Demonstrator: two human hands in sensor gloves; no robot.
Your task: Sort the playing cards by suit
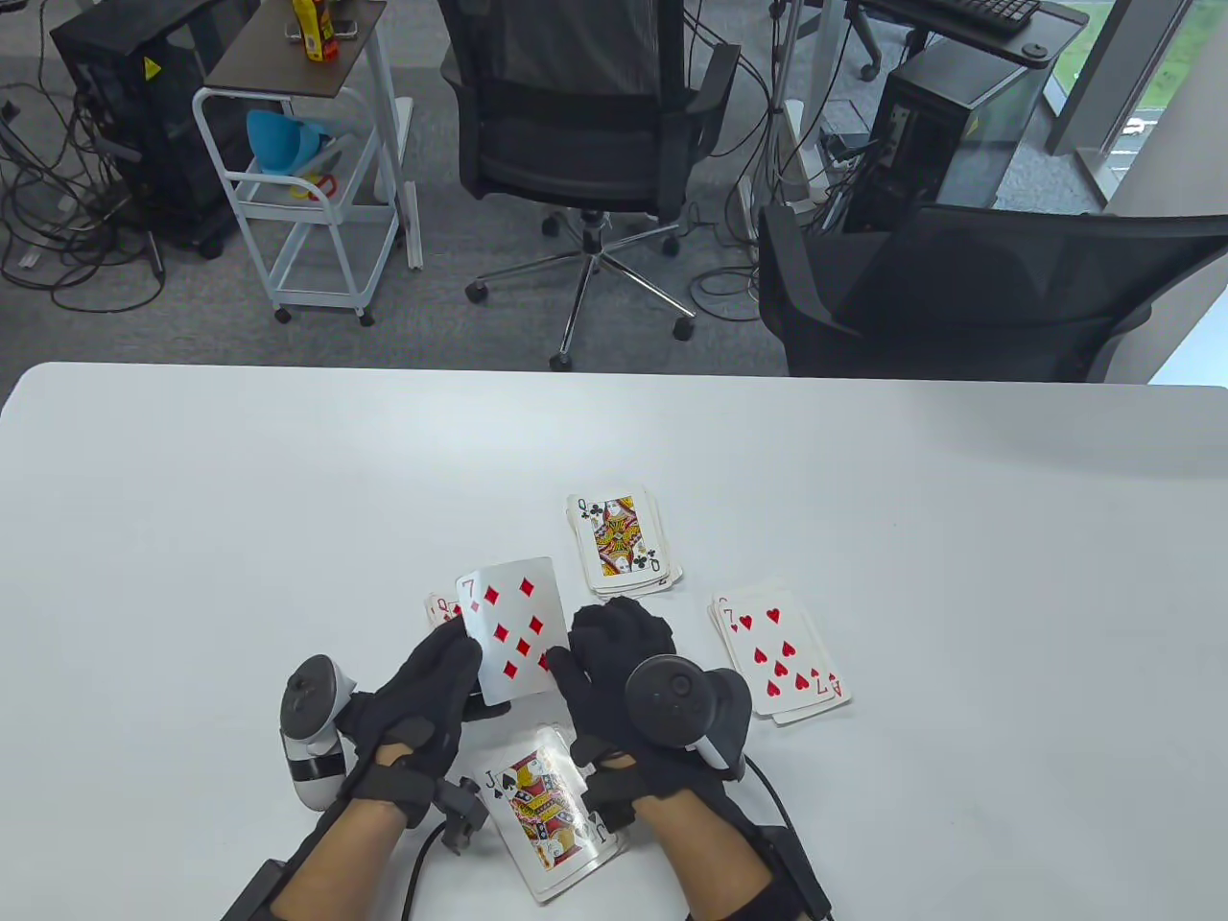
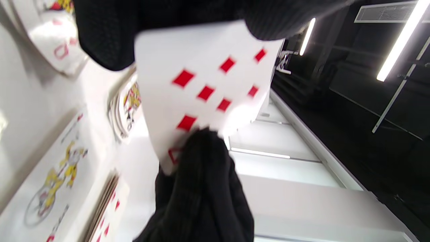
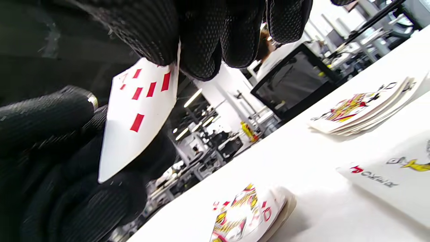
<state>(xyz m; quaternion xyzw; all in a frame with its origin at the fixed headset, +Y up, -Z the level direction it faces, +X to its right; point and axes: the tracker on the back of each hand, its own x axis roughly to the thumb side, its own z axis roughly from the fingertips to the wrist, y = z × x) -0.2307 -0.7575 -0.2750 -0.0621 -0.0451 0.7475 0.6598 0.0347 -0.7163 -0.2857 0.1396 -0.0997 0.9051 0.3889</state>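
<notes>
Four suit piles lie on the counter (image 1: 288, 499); sorting is well along. Both hands' fingers (image 1: 451, 662) pinch the seven of diamonds (image 1: 508, 628), raised over the diamond pile (image 1: 442, 608), unplaced.

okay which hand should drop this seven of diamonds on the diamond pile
Left, probably. Both hands hold the seven of diamonds, but the red queen pile lies just past the left hand; the right hand sits on the far side.
</notes>
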